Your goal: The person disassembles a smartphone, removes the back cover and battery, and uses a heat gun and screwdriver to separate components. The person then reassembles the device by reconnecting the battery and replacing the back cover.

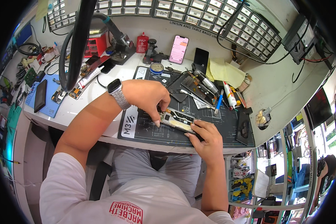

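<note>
Hands [149, 98] on flat opened phone [177, 120]

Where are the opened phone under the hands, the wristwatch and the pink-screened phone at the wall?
opened phone [177, 120], head view, on its exposed inner frame.
wristwatch [115, 88], head view, on its dark face.
pink-screened phone [179, 49], head view, on its lit screen.

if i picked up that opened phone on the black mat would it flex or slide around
The opened phone looks thin and flat with its insides exposed, so probably fairly stiff but fragile. It lies flat, so it is unlikely to roll. The left hand and right hand both steady it on the black mat, which probably grips.
</note>
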`<state>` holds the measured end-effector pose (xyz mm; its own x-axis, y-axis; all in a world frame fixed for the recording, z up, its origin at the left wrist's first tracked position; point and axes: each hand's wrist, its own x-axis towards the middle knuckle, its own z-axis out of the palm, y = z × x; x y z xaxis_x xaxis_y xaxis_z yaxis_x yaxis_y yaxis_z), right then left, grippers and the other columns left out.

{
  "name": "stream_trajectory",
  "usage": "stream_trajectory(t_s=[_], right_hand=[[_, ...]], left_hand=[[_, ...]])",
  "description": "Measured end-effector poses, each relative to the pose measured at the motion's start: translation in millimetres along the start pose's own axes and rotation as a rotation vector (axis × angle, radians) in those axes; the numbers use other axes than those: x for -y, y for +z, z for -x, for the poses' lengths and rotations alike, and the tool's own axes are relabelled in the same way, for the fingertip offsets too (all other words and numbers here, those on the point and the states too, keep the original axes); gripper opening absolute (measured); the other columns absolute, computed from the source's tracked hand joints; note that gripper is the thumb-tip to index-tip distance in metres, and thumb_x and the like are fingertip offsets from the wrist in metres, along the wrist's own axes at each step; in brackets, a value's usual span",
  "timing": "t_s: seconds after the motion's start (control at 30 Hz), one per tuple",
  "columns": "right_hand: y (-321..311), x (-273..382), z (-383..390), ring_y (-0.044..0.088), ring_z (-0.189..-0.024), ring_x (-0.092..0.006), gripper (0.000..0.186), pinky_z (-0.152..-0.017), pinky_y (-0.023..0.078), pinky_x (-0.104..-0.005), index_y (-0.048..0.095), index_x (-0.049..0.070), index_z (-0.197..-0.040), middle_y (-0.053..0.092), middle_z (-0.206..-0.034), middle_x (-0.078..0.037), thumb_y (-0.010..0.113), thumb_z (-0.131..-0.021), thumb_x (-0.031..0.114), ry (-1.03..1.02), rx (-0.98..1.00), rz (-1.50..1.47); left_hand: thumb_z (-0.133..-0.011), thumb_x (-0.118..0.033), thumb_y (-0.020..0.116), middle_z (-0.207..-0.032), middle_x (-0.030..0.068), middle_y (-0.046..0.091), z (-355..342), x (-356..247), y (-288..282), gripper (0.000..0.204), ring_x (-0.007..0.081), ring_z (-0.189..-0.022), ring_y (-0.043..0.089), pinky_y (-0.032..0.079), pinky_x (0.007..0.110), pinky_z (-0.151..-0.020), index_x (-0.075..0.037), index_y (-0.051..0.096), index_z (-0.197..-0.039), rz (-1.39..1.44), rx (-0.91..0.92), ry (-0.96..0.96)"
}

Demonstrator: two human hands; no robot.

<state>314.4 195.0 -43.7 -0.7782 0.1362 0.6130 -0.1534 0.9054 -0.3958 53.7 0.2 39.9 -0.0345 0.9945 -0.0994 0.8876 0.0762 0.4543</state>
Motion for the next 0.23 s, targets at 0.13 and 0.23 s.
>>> stream_trajectory(t_s=[0.13, 0.23], right_hand=[[-5.1, 0.6, 2.0, 0.075, -0.116, -0.0320, 0.034, -0.096, 0.062, -0.0414, 0.084, 0.004, -0.110, 0.080, -0.121, -0.012, 0.095, -0.080, 0.017, 0.023, 0.057, -0.028], [-13.0, 0.9, 5.0, 0.074, -0.122, -0.0326, 0.044, -0.102, 0.061, -0.0410, 0.082, 0.005, -0.121, 0.078, -0.129, -0.016, 0.096, -0.081, 0.020, 0.175, 0.059, -0.160]], left_hand=[[-0.075, -0.036, 0.097, -0.096, 0.0105, 0.081, -7.1, -12.6, -6.2, 0.043, 0.0306, -0.089, 0.077, 0.060, 0.041, -0.079, -0.004, 0.086, -0.102, -0.080, 0.066, -0.108], [-0.076, -0.037, 0.097, -0.104, 0.0114, 0.083, -8.0, -7.7, -0.9, 0.040, 0.0296, -0.094, 0.079, 0.061, 0.039, -0.082, -0.005, 0.087, -0.098, -0.116, 0.024, -0.060]])
